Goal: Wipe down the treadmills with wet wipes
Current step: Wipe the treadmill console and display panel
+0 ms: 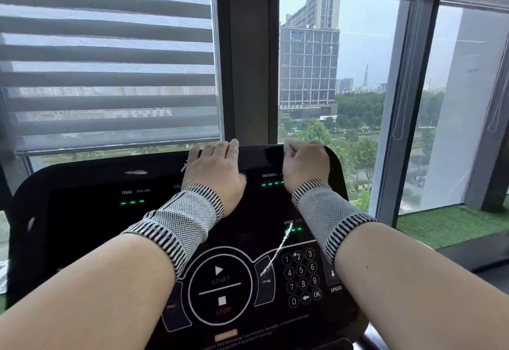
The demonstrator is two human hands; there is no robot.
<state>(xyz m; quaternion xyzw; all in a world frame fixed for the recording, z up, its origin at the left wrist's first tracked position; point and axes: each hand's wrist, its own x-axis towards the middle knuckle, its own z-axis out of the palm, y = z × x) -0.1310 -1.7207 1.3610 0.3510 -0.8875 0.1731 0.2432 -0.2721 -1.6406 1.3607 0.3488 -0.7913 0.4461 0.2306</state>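
Note:
The treadmill's glossy black console (91, 223) fills the lower view, with green dashes under TIME, DISTANCE and SPEED, a round START/STOP pad and a number keypad. My left hand (213, 169) lies flat at the console's top edge, fingers stretched over the rim. A little to its right, my right hand (304, 165) is curled round a white wet wipe (289, 147), held against the top rim; only a small bit of the wipe shows above the knuckles. Both wrists wear grey knitted bands.
Directly behind the console stands a dark window pillar (249, 52), with a striped roller blind (107, 57) on the left and open glass on the right. Green artificial turf (451, 225) covers the sill area at right.

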